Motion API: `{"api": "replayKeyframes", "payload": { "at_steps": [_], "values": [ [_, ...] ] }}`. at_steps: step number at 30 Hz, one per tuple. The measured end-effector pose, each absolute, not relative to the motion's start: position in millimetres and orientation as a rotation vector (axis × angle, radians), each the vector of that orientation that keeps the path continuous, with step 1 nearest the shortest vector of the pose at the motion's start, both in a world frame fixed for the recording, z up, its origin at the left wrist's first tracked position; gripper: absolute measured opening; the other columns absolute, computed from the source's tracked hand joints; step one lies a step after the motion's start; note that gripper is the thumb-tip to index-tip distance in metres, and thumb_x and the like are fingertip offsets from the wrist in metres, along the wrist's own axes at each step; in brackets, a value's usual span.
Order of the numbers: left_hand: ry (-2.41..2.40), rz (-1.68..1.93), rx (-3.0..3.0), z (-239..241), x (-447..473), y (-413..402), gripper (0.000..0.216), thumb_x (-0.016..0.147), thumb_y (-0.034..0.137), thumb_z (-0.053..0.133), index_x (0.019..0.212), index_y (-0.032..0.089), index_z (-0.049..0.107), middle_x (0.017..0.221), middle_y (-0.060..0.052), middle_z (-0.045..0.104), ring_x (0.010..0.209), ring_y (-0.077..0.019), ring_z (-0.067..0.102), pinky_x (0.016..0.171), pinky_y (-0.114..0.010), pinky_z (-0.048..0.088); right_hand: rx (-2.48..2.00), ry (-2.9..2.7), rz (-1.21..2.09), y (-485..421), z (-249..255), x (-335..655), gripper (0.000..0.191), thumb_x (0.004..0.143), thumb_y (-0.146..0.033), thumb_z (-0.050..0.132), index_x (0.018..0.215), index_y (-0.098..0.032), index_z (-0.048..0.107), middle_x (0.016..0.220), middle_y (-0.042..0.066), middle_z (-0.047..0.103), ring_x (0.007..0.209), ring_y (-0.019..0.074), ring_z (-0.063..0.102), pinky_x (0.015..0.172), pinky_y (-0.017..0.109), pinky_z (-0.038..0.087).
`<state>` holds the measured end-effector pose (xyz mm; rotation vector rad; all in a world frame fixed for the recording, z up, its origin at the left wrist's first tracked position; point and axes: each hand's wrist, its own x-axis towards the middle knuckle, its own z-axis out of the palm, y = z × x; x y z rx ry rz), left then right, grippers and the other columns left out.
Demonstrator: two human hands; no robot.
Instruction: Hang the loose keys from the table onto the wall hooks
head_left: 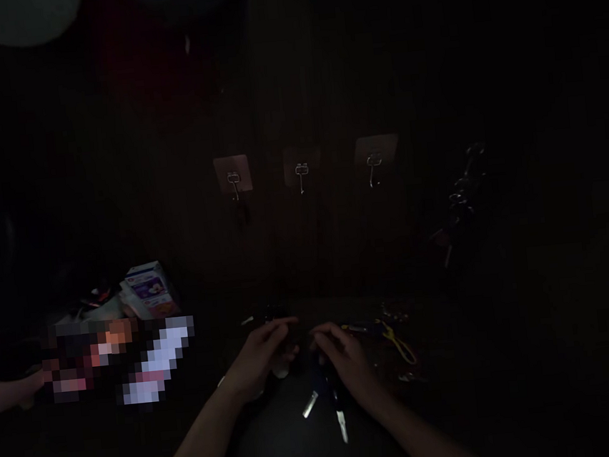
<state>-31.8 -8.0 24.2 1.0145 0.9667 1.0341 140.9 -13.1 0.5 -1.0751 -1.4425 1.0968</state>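
In dim light, my left hand (263,353) and my right hand (344,354) face each other low in the middle of the view. The fingers of each are closed in a pinch, a small gap apart; what they hold is too dark to make out. Below them lie a shiny blade-like piece (342,426) and a shorter silvery piece (310,405). Just right of my right hand is a tool with yellow handles (400,343), which looks like pliers. A small pale piece (247,320) lies beyond my left hand.
Three adhesive hooks (301,168) are on the dark upright surface ahead. Bunched metal items, perhaps keys (459,199), hang at the right. A printed box (152,290) stands at the left, near blurred-out items. Another person's hand (8,390) shows at the left edge.
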Motion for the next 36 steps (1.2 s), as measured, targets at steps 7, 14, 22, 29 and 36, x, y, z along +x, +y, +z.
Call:
{"api": "replayKeyframes", "payload": {
  "at_steps": [7,14,22,29,36],
  "values": [
    [1.175,0.974,1.304,29,-18,-16,0.038,0.076,0.041,0.058,0.105,0.016,0.066,0.055,0.002,0.060,0.046,-0.0087,0.050,0.042,-0.019,0.031,-1.042,-1.476,1.101,-17,3,139,0.028,0.078,-0.047,0.055,0.075,-0.020,0.060,0.067,0.000,0.061,0.068,0.0165,0.057,0.063,0.026,0.044],
    [1.164,0.961,1.182,27,-17,-18,0.032,0.076,0.041,0.059,0.095,0.016,0.067,0.066,-0.001,0.065,0.058,-0.0124,0.062,0.052,-0.020,0.045,-0.944,-1.771,0.705,-20,3,146,0.013,0.078,-0.021,0.055,0.088,-0.023,0.063,0.085,0.003,0.063,0.082,0.0178,0.059,0.073,0.029,0.046],
    [1.054,0.913,1.078,25,-19,-21,0.042,0.076,0.049,0.058,0.094,0.012,0.068,0.064,-0.002,0.063,0.058,-0.0132,0.061,0.058,-0.025,0.049,-0.891,-1.846,0.556,-21,4,150,0.011,0.083,-0.027,0.055,0.082,-0.024,0.065,0.084,0.005,0.063,0.081,0.0186,0.060,0.074,0.031,0.047],
    [0.925,0.817,1.193,31,-22,-25,0.036,0.072,0.028,0.067,0.106,0.018,0.065,0.093,-0.006,0.068,0.075,-0.0144,0.062,0.070,-0.026,0.047,-1.144,-1.490,0.819,-17,8,151,0.018,0.080,-0.038,0.056,0.077,-0.021,0.062,0.073,0.002,0.065,0.072,0.0184,0.060,0.066,0.027,0.046],
    [1.048,0.820,1.235,32,-23,-25,0.027,0.070,0.021,0.066,0.097,0.020,0.066,0.088,-0.003,0.069,0.080,-0.0155,0.063,0.076,-0.028,0.047,-1.145,-1.227,1.069,-8,6,150,0.027,0.069,-0.046,0.064,0.071,-0.020,0.058,0.051,-0.003,0.054,0.048,0.0132,0.051,0.048,0.024,0.039]
  ]
}}
